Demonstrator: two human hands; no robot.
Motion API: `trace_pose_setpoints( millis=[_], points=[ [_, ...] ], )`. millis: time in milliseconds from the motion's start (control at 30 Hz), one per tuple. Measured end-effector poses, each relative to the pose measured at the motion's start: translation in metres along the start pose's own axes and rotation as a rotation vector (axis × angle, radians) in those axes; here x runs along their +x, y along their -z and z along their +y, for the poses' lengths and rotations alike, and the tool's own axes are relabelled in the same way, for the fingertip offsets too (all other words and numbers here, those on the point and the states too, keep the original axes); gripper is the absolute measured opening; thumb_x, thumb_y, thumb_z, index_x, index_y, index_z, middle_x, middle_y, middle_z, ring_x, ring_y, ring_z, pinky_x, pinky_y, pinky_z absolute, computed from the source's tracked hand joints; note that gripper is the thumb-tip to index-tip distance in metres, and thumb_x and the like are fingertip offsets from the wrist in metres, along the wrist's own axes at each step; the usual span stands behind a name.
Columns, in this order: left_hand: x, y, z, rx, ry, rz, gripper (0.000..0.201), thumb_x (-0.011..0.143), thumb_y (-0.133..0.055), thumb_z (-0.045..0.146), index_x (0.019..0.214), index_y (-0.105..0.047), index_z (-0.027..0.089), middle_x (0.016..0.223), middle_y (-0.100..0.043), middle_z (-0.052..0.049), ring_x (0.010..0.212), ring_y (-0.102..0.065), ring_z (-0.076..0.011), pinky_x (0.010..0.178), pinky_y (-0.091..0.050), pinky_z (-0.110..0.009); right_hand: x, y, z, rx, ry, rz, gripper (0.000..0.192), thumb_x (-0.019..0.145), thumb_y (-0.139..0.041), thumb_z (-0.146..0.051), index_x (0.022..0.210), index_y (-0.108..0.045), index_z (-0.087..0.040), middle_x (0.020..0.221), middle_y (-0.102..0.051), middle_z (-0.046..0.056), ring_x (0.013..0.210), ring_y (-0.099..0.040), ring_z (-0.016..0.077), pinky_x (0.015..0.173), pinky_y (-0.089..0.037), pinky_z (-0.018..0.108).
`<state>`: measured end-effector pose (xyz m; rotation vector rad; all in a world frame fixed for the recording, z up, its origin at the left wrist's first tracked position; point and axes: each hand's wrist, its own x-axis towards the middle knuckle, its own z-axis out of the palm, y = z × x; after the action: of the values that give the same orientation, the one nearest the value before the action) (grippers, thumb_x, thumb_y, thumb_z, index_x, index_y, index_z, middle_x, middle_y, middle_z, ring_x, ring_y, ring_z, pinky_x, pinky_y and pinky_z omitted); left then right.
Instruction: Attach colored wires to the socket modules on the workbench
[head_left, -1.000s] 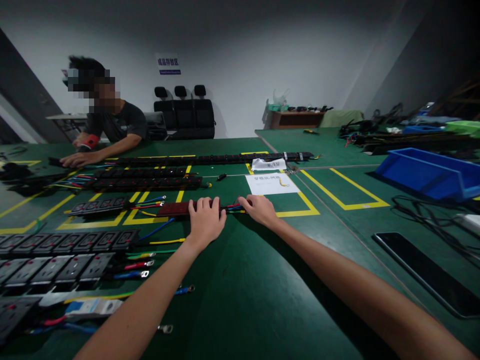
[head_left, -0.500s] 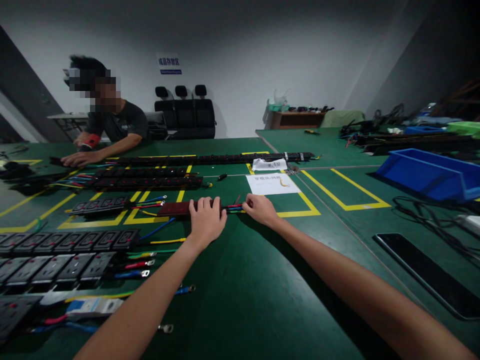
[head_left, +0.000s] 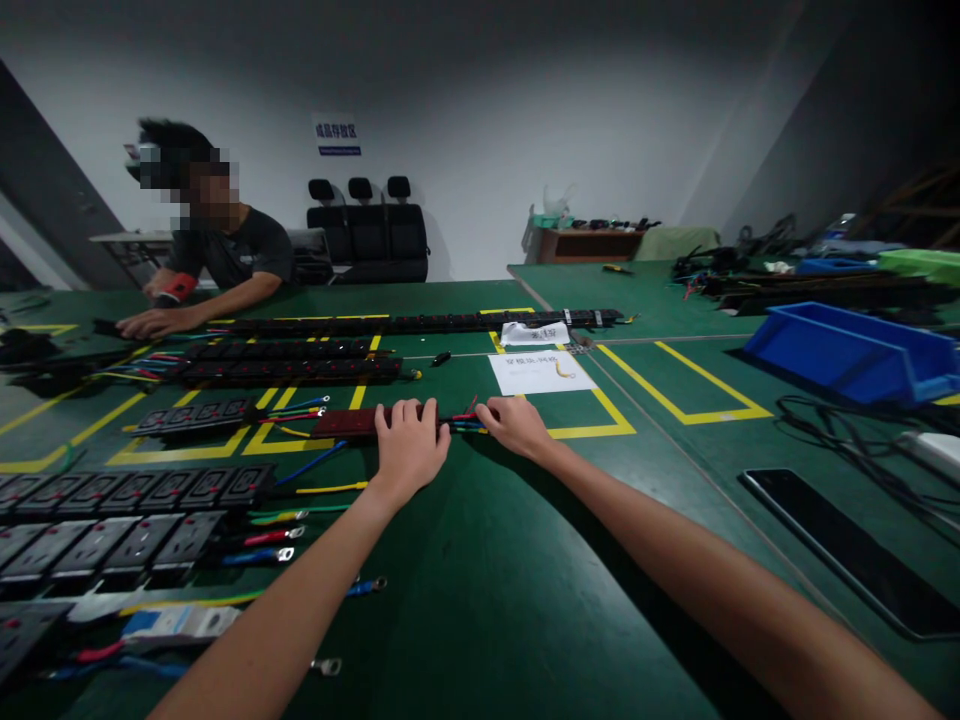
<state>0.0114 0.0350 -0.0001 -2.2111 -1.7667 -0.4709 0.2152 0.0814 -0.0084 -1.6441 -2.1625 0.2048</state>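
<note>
White wall (head_left: 480, 150) and 3 dark seats (head_left: 367, 240) back a green table (head_left: 480, 600), yellow tape (head_left: 720, 417) apparently zoning parts. Mid-table, a person's left hand (head_left: 409, 440), fingers bent, clasps a dark red strip (head_left: 345, 423), seemingly steadying it; the right hand (head_left: 514, 425), nearly closed, pinches coloured wires (head_left: 461, 422) beyond its right end.

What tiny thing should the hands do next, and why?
Perhaps the right hand should tuck in the red wire, because it sticks up apart from the other colored wires. The right hand's fingertips are already close to it, and the left hand lies over the dark red bar, which could help steady it.
</note>
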Motion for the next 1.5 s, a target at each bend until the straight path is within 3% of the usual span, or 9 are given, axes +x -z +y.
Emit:
trace_pose_setpoints(
  millis=[1500],
  points=[
    [-0.0006, -0.0019, -0.001, 0.007, -0.01, 0.022, 0.047, 0.101, -0.045, 0.041, 0.136, -0.062, 0.015, 0.13, -0.066, -0.02, 0.124, -0.056, -0.0372, 0.113, -0.034, -0.067, -0.0016, 0.0025, -0.003, -0.057, 0.077, -0.048, 0.039, 0.105, -0.05, -0.041, 0.075, -0.063, -0.02, 0.069, -0.065, 0.003, 0.06, -0.047, 0.0142, 0.058, -0.018, 0.03]
  ],
)
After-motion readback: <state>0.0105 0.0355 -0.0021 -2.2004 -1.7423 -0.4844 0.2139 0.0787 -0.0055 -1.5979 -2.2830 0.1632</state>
